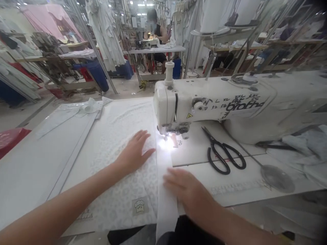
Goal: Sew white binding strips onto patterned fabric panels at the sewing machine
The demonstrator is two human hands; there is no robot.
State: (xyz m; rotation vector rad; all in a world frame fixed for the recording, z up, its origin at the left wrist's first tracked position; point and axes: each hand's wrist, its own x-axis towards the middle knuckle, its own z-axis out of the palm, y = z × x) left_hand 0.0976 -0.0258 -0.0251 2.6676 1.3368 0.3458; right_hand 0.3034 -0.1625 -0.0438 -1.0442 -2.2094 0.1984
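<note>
A pale patterned fabric panel (pixel 112 194) with a small chef-hat patch (pixel 139 206) lies on the sewing table. Along its right edge a plain white strip (pixel 166 204) runs up under the lit needle of the white sewing machine (pixel 166 109). Flat on the panel, just left of the needle, rests my left hand (pixel 134 151), its fingers stretched out and thumb apart. My right hand (pixel 185 189) touches the strip's right edge below the needle. Its fingers are extended but blurred, and I see nothing gripped in them.
Black-handled scissors (pixel 219 153) lie on the table right of the needle, near a round grey disc (pixel 277 178) on a rod. Bunched pale cloth (pixel 301 160) sits at far right. A person (pixel 155 30) works at another machine beyond. White cloth (pixel 104 34) hangs behind.
</note>
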